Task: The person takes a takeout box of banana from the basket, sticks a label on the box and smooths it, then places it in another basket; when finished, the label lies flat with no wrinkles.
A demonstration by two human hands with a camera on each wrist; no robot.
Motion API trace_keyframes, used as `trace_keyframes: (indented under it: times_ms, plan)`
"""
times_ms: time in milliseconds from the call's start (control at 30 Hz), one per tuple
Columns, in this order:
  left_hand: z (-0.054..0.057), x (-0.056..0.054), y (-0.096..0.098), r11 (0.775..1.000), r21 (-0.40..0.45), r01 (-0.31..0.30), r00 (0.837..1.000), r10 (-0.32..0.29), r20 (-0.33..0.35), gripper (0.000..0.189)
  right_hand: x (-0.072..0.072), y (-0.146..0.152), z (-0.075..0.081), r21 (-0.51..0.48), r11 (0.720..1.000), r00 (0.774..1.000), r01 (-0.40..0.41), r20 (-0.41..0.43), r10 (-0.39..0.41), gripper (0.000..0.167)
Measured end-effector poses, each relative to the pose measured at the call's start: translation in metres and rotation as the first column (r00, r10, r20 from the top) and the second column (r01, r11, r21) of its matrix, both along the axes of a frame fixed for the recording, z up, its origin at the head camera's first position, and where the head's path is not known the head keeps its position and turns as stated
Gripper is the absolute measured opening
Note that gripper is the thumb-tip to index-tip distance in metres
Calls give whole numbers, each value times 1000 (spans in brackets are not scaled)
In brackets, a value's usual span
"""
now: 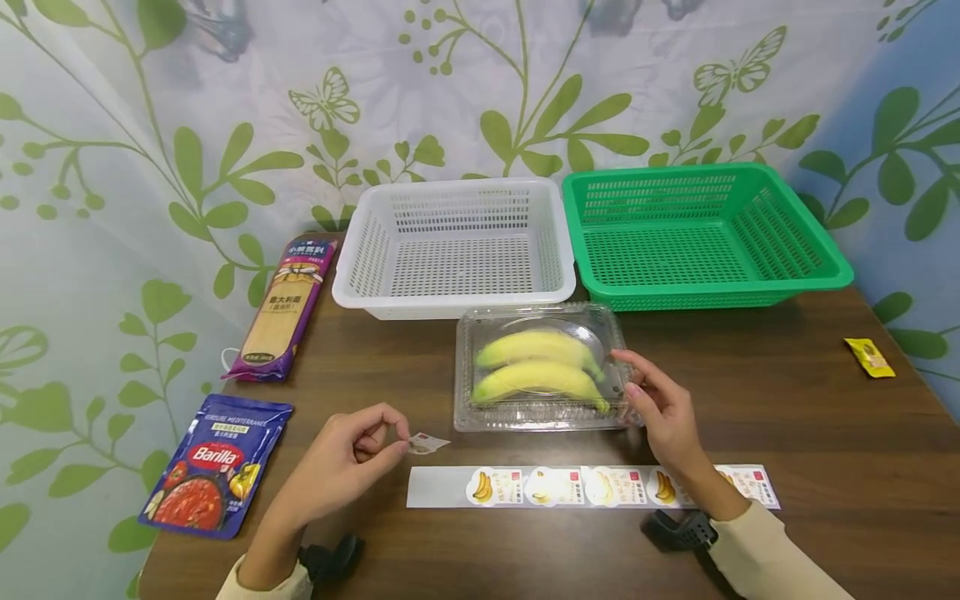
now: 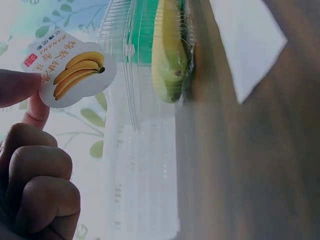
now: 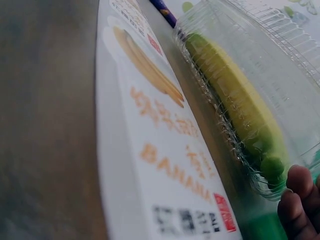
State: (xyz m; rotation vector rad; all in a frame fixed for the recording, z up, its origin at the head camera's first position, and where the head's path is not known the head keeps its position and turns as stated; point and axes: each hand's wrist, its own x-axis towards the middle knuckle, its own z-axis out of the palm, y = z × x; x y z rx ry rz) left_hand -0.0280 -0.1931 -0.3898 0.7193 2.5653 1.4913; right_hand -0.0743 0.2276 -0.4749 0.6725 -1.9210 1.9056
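Observation:
Between thumb and forefinger my left hand (image 1: 348, 454) pinches a banana sticker (image 2: 77, 75), cloud-shaped with a banana picture and orange lettering; its other fingers are curled in. A clear plastic clamshell box (image 1: 468, 417) with two yellow bananas (image 1: 536, 379) inside lies right of that hand, its lid down. At the box's right edge, my right hand (image 1: 667, 412) holds the side with thumb and fingers; in the right wrist view, fingertips (image 3: 300, 182) touch the box's corner. Below the box lies a white strip of banana stickers (image 1: 555, 487), its left end bare, partly covered by my right forearm.
Behind the box stand a white basket (image 1: 457, 302) and a green basket (image 1: 712, 296), side by side. At the left lie a pasta packet (image 1: 285, 308) and a blue Barilla sauce pouch (image 1: 217, 467). A small yellow packet (image 1: 870, 357) lies near the table's right edge.

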Motion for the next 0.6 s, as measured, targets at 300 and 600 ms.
trace_keyframes:
  times_ms: [300, 600]
  plan:
    - [15, -27, 23, 998, -9, 66, 997, -66, -49, 15, 1, 0, 0, 5, 1000, 1000, 10, 16, -10, 40]
    - [27, -49, 46, 991, -57, 124, 988, -129, -85, 8, 2, -1, 2, 4, 1000, 1000, 7, 17, -7, 41]
